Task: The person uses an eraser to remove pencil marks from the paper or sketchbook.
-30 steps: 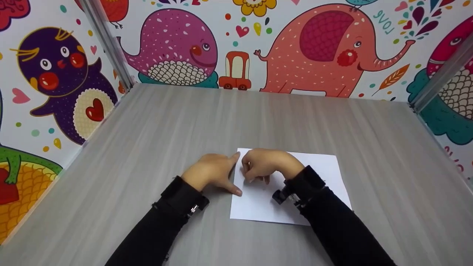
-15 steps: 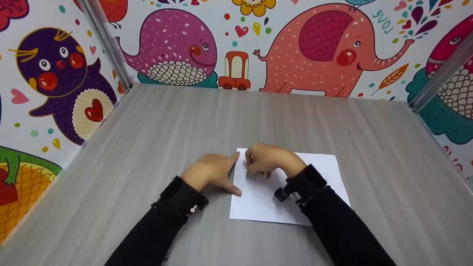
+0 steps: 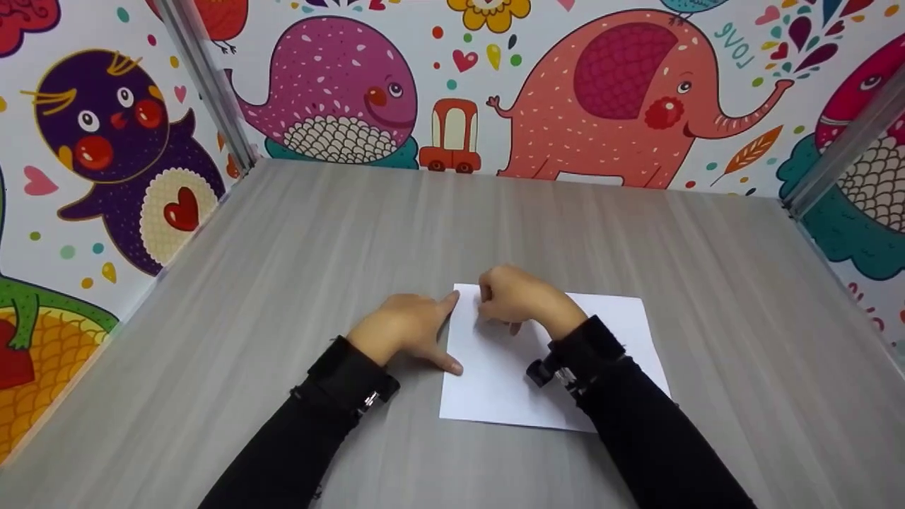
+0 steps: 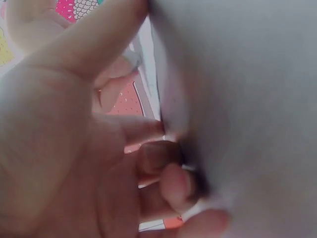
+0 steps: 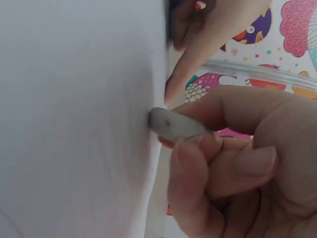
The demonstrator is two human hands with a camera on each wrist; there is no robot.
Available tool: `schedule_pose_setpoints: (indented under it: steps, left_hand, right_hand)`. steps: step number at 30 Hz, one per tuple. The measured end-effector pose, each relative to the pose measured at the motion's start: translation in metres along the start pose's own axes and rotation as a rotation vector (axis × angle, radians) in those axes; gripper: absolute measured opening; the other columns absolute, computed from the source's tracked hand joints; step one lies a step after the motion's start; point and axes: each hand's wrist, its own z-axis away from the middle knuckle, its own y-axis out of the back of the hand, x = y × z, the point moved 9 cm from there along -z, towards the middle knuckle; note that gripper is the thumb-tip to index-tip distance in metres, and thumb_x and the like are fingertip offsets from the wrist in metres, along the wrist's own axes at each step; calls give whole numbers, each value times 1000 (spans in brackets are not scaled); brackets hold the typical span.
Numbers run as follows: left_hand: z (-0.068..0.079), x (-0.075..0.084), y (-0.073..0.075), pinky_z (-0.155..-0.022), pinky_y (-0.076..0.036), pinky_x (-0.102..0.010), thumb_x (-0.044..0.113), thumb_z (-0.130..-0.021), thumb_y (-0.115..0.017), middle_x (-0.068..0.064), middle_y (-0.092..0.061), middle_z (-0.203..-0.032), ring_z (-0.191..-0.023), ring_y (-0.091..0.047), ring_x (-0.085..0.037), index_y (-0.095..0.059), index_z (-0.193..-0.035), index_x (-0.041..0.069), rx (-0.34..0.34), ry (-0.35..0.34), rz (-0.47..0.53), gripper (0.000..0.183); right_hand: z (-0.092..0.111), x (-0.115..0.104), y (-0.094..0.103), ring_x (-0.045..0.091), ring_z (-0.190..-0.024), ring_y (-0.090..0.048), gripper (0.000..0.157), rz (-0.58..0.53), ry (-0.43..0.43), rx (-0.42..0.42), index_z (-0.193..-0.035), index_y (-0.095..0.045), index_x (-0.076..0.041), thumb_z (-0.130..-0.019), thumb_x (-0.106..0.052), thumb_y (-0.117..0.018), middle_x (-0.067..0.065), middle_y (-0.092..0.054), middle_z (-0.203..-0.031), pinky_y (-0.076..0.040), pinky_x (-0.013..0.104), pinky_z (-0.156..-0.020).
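Note:
A white sheet of paper (image 3: 488, 389) lies on the table in front of me. Thumb and index finger of my left hand (image 3: 401, 326) are spread along its left edge, their tips touching the paper. The other fingers are seen loosely bent in the left wrist view. Over the sheet's upper left part is my right hand (image 3: 524, 295), which pinches a small whitish-grey eraser (image 5: 174, 124) between thumb and fingers. The eraser's darkened end meets the paper in the right wrist view. Faint grey smudges show near it; in the head view the hand hides the eraser.
The grey wood-grain table (image 3: 353, 233) extends around the sheet. Panels printed with cartoon animals (image 3: 608, 106) enclose it at the back and sides, joined by metal corner posts (image 3: 205, 85). Black bands with small cameras (image 3: 541, 372) sit on both wrists.
My right hand has moved up and slightly right over the paper, away from the left edge, still gripping the eraser. The left hand and the sheet stay where they were.

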Motion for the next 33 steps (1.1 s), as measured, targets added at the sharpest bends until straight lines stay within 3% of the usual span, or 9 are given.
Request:
schedule_pose_setpoints:
  steps: [4, 6, 12, 14, 17, 19, 25, 31, 33]
  left_hand:
    - [0, -2, -1, -100, -54, -46, 69, -77, -86, -18, -71, -128, -114, -68, -34, -30, -168, 7, -2, 3, 4, 124]
    - [-1, -2, -1, -101, -54, -46, 69, -77, -86, -18, -71, -128, -115, -68, -35, -31, -168, 7, 2, 1, 6, 124]
    - [-1, -3, -2, -101, -54, -46, 70, -77, -86, -18, -70, -132, -115, -68, -34, -30, -168, 6, -4, 6, -4, 125]
    - [-1, -3, -2, -101, -54, -47, 70, -77, -86, -19, -70, -131, -115, -68, -35, -30, -168, 6, -4, 6, -9, 125]
    - [-1, -2, -2, -100, -54, -47, 70, -77, -86, -18, -71, -128, -114, -68, -35, -31, -168, 6, -2, 0, -9, 124]
    - [-1, -2, -1, -100, -54, -47, 70, -77, -85, -18, -71, -129, -115, -68, -35, -30, -168, 7, -1, -1, -6, 124]
    - [-1, -2, -2, -102, -54, -46, 71, -77, -85, -18, -70, -133, -117, -68, -34, -29, -169, 7, -11, 11, -7, 125]
    - [0, -1, 0, -101, -53, -46, 69, -76, -87, -18, -71, -127, -117, -68, -35, -31, -168, 6, 4, -3, -5, 124]
    - [-1, -1, 0, -102, -53, -46, 69, -77, -87, -19, -71, -130, -119, -67, -35, -31, -168, 6, 3, -1, -4, 125]
  right_hand:
    - [2, -9, -17, 16, -50, -63, 6, -25, 45, -156, -89, -66, -5, -94, -8, -64, 4, -61, -68, -60, 34, -52]
    - [2, -11, -21, 15, -51, -62, 5, -37, 44, -195, -88, -66, -6, -92, -7, -64, 3, -61, -66, -61, 33, -52]
    - [-2, 3, 0, 16, -49, -61, 13, -36, -85, 50, -79, -61, -7, -92, -5, -64, 3, -61, -69, -59, 31, -49]
    - [-3, 1, -3, 16, -49, -61, 15, -46, -67, 28, -80, -61, -7, -94, -6, -63, 3, -63, -70, -59, 32, -49]
    - [-3, -6, -16, 14, -50, -59, 14, -73, 4, -101, -81, -61, -7, -95, -7, -62, 3, -66, -69, -59, 33, -49]
    - [-3, -5, -18, 14, -50, -58, 14, -84, 22, -131, -81, -61, -8, -95, -7, -61, 2, -66, -68, -58, 31, -48]
    - [-5, 9, 4, 15, -49, -59, 18, -62, -69, 84, -76, -57, -8, -93, -6, -63, 4, -59, -69, -56, 29, -46]
    - [-1, -6, -16, 15, -52, -59, 15, -92, 11, -111, -81, -61, -7, -96, -6, -61, 3, -67, -69, -58, 31, -48]
    - [-2, -3, -15, 14, -53, -58, 15, -102, 4, -110, -81, -61, -7, -96, -6, -60, 2, -67, -69, -57, 30, -48]
